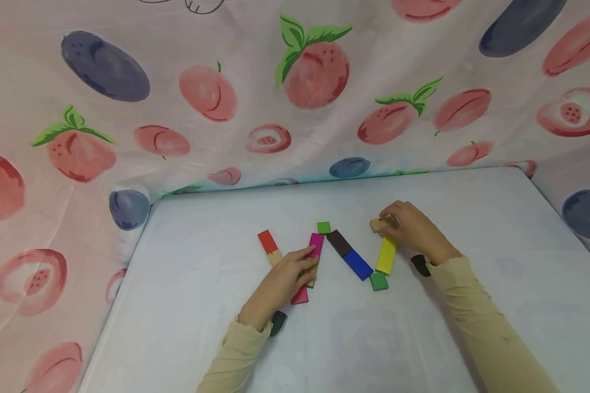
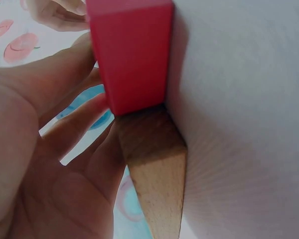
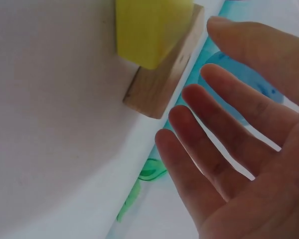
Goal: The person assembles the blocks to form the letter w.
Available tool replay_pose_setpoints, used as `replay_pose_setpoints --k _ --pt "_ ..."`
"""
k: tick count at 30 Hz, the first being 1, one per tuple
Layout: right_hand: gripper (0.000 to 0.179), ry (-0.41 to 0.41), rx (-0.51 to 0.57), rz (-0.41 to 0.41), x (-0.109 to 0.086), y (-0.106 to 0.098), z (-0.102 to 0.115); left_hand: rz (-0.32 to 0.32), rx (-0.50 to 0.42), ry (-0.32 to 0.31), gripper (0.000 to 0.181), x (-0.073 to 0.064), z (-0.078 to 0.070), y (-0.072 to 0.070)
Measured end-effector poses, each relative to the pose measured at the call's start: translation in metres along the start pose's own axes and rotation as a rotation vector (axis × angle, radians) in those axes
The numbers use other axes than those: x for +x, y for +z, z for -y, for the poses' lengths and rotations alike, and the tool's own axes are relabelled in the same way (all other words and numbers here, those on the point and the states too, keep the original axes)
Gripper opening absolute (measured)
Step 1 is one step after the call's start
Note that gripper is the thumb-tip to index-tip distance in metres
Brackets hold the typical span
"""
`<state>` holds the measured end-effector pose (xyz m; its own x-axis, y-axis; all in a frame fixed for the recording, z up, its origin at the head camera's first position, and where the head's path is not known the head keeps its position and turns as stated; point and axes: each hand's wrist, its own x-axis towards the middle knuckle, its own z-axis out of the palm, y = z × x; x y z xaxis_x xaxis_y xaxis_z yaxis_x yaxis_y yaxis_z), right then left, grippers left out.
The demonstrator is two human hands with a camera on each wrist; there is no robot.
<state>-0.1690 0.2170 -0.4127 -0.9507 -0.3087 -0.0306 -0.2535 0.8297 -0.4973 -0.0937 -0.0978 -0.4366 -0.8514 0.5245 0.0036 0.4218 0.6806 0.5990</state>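
A zigzag of small blocks lies on the white table. My left hand [image 1: 280, 277] lies over its left part, fingers fairly straight and touching the magenta block [image 1: 317, 242]. Beneath that hand are a pink block [image 1: 300, 296] and a plain wood block [image 1: 275, 257], partly covered. Seen from the left wrist, the pink-red block [image 2: 134, 59] meets a wooden block [image 2: 159, 189] end to end. My right hand [image 1: 415, 232] is beside a wooden block [image 1: 376, 226] at the top of the yellow block [image 1: 386, 255]. Its fingers [image 3: 189, 144] are extended, apart from the wood in the right wrist view.
An orange-red block [image 1: 267, 241] starts the zigzag at left. A light green block [image 1: 323, 227], a dark brown block [image 1: 338, 242], a blue block [image 1: 358, 265] and a green block [image 1: 379, 281] continue it. A fruit-patterned cloth [image 1: 255, 98] hangs behind the table [image 1: 152, 333].
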Motion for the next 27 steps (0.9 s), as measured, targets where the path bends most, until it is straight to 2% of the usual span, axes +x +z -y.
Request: replay_pose_setpoints --k 14,27 --pt "0.024 -0.024 0.008 0.0 0.0081 0.004 -0.0064 -0.003 0.008 -0.004 0.044 0.0002 0.0021 0.0011" --pt "0.023 0.018 0.059 0.018 0.0081 0.0017 -0.0085 -0.009 0.007 -0.003 0.044 -0.0001 0.0017 0.0015"
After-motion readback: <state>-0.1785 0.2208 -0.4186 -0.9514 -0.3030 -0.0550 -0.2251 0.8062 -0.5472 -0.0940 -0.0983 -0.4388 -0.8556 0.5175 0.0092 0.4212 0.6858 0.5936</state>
